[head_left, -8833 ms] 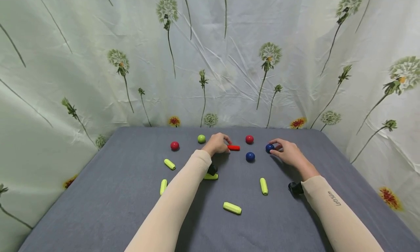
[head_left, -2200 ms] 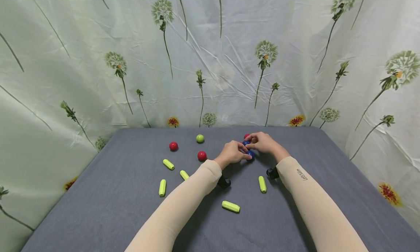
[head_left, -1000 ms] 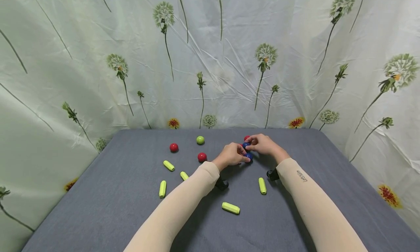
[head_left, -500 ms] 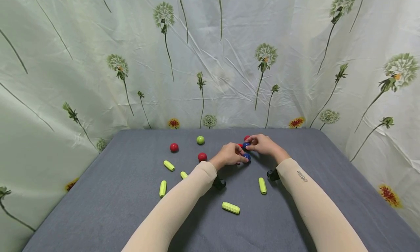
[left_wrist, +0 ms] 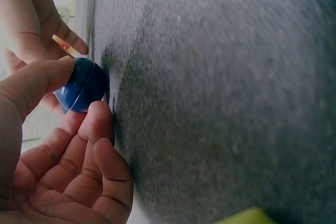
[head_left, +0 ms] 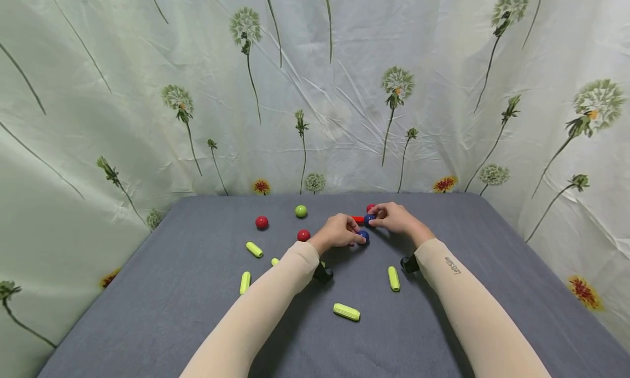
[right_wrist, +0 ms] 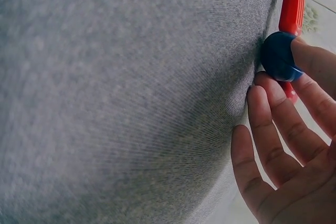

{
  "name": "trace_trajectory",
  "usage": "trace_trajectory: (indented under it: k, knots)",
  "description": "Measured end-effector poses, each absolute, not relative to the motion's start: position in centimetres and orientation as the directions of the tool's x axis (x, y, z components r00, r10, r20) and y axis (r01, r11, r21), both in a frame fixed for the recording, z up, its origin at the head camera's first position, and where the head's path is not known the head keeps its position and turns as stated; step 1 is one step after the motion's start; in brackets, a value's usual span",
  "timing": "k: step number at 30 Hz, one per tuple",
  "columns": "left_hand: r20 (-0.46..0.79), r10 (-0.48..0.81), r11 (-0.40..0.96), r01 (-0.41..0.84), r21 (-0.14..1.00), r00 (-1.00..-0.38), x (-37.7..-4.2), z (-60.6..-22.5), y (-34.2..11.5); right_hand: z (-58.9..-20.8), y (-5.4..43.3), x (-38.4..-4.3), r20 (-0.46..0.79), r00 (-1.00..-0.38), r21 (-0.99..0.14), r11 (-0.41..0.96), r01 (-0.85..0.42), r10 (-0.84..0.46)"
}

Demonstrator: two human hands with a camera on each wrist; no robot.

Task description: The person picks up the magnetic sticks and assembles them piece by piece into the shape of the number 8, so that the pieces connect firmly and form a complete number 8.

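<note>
My left hand (head_left: 338, 230) pinches a glossy blue ball (head_left: 364, 237) between thumb and fingers, low over the grey cloth; the left wrist view shows a seam around this ball (left_wrist: 81, 85). Just behind it, my right hand (head_left: 397, 218) pinches a second blue ball (head_left: 369, 220). That ball sits at the right end of a short red ribbed rod (head_left: 357, 220), which the right wrist view shows lined up with the blue ball (right_wrist: 278, 59). A red ball (head_left: 370, 208) is partly hidden behind my right fingers.
To the left lie two red balls (head_left: 262, 222) and a green ball (head_left: 301, 211). Several yellow-green ribbed rods (head_left: 346, 312) are scattered nearer on the grey tablecloth (head_left: 147, 312), some partly covered by my left arm. A flowered curtain (head_left: 334, 93) hangs behind the table.
Over the last two seconds my left hand has drawn its blue ball leftward, uncovering the red rod. My right hand stays in place; earlier it brought its ball from the right to the rod.
</note>
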State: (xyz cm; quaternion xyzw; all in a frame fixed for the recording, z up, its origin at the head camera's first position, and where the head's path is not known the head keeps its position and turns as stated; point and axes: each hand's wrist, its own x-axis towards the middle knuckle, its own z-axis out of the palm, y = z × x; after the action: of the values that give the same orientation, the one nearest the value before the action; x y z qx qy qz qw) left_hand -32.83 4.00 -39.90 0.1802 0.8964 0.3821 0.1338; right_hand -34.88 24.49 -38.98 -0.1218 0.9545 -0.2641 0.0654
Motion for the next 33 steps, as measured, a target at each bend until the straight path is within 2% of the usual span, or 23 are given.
trace_trajectory:
  k: [26, 33]
  knots:
    - [-0.076, 0.401, 0.687, 0.245, 0.684, -0.913, -33.4, -38.4, 2.6, -39.1, 24.6, -34.5, -0.070, -0.963, -0.552, 0.815, -0.179, -0.259]
    - [-0.028, 0.358, 0.718, 0.256, 0.648, -0.933, -33.9, -37.2, 2.2, -39.1, 24.6, -34.4, -0.059, -0.965, -0.550, 0.815, -0.183, -0.257]
